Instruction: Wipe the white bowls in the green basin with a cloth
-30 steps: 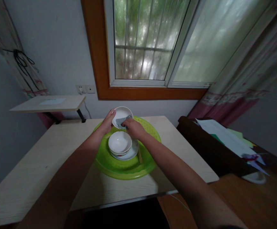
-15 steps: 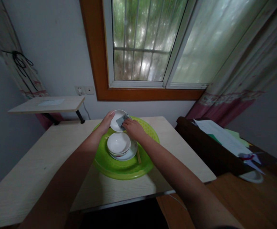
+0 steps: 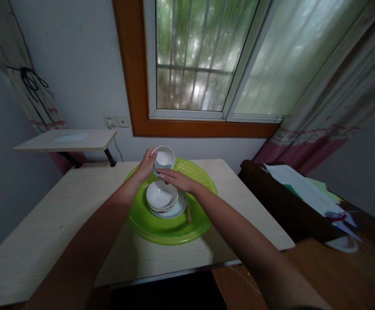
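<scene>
At the far side of a green basin [image 3: 161, 236], my left hand [image 3: 147, 164] grips a white bowl [image 3: 164, 154] by its left edge. The bowl is tilted, its inside facing me. My right hand [image 3: 176, 179] presses a grey-blue cloth [image 3: 164, 166] against the bowl's near rim, and its fingers cover part of the cloth. Just below the hands, more white bowls [image 3: 162, 194] are stacked on a white plate [image 3: 181, 207] in the basin. Chopsticks [image 3: 189, 214] lie to the right of the plate.
The basin stands on a light wooden table [image 3: 87, 254]. A small raised shelf [image 3: 98, 137] is at the table's back left. On the right, papers [image 3: 299, 185] lie on a dark brown piece of furniture [image 3: 261, 189]. A window [image 3: 194, 64] is behind the table.
The bowl has tipped so its inside shows more toward me. My right hand has slid left and down with the cloth, from the bowl's right side to its near rim.
</scene>
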The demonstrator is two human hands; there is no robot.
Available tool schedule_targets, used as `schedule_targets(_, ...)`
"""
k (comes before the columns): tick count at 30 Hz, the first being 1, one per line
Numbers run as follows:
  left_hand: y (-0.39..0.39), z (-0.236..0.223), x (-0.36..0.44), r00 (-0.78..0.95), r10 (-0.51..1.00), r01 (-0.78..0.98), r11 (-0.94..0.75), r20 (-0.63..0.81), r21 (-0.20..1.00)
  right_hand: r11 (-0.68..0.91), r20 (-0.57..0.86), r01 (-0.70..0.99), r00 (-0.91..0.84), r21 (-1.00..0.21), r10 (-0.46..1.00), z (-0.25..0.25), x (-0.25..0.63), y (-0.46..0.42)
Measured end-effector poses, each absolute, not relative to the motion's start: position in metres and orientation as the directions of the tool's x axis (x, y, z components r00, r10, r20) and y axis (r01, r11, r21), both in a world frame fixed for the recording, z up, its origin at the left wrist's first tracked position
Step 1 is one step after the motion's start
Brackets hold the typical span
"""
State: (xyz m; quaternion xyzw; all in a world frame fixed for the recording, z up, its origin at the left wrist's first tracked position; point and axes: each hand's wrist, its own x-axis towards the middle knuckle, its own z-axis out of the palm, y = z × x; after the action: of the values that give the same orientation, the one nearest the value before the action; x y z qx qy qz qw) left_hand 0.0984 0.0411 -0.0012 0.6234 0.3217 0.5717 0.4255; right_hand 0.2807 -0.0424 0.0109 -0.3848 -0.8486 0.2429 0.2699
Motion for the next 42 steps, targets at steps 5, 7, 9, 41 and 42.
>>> schedule_targets(5,0.047,-0.008,0.098,0.142,0.886,-0.051,-0.438,0.441,0.897,0.557,0.348,0.791,-0.463,-0.251,0.815,0.011,0.285,-0.040)
schedule_targets(7,0.048,-0.009,0.098,0.145,0.896,-0.059,-0.415,0.420,0.908,0.506,0.400,0.852,-0.420,-0.137,0.815,0.011,0.286,-0.042)
schedule_targets(9,0.047,-0.008,0.098,0.144,0.908,-0.073,-0.387,0.394,0.919,0.476,0.440,0.877,-0.401,-0.069,0.803,0.011,0.287,-0.045)
schedule_targets(41,0.029,-0.004,0.110,0.381,0.903,-0.310,-0.078,0.199,0.948,0.557,0.412,0.216,-0.477,-0.802,0.777,0.002,0.276,-0.032)
schedule_targets(42,0.028,-0.003,0.110,0.382,0.903,-0.316,-0.073,0.197,0.946,0.565,0.417,0.250,-0.459,-0.787,0.784,0.002,0.277,-0.031)
